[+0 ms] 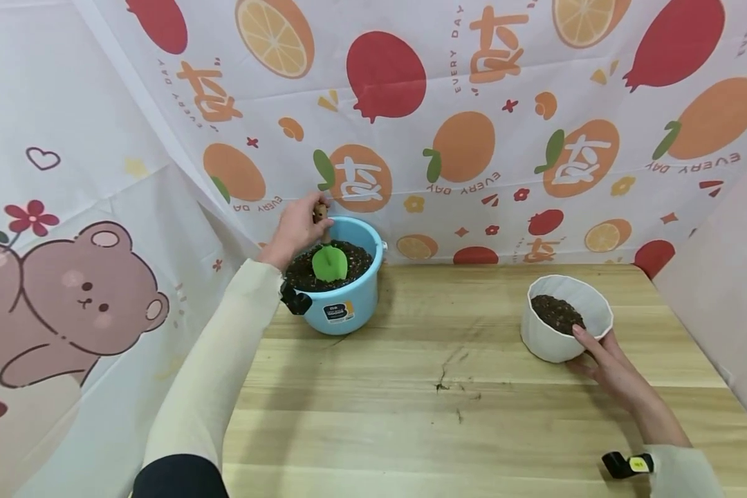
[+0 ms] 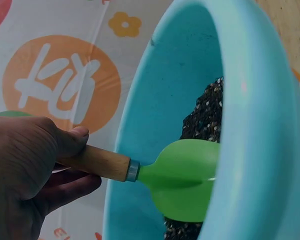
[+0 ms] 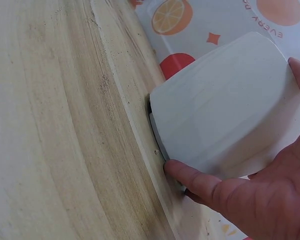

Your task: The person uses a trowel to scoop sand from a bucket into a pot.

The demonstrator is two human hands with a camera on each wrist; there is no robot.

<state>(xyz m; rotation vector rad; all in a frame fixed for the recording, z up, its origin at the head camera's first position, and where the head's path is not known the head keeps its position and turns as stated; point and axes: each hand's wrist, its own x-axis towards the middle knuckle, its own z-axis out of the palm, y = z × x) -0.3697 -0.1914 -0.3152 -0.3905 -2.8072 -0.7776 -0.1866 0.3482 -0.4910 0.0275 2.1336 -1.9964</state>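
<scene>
My left hand (image 1: 300, 225) grips the wooden handle (image 2: 97, 161) of a small trowel with a green blade (image 1: 330, 263). The blade stands at the dark soil (image 1: 356, 260) inside a light blue bucket (image 1: 348, 311), which has a label on its front. At the right, my right hand (image 1: 616, 366) holds a white faceted flowerpot (image 1: 544, 339) by its near side, thumb at the rim and fingers beneath. Some soil (image 1: 557, 313) lies inside the pot. In the right wrist view the pot (image 3: 225, 105) is tilted, its lower edge close over the wood.
Bits of spilled soil (image 1: 442, 386) mark the middle of the wooden table (image 1: 373, 422). A fruit-printed cloth (image 1: 448, 90) hangs behind the table, and a bear-printed cloth (image 1: 87, 297) hangs on the left.
</scene>
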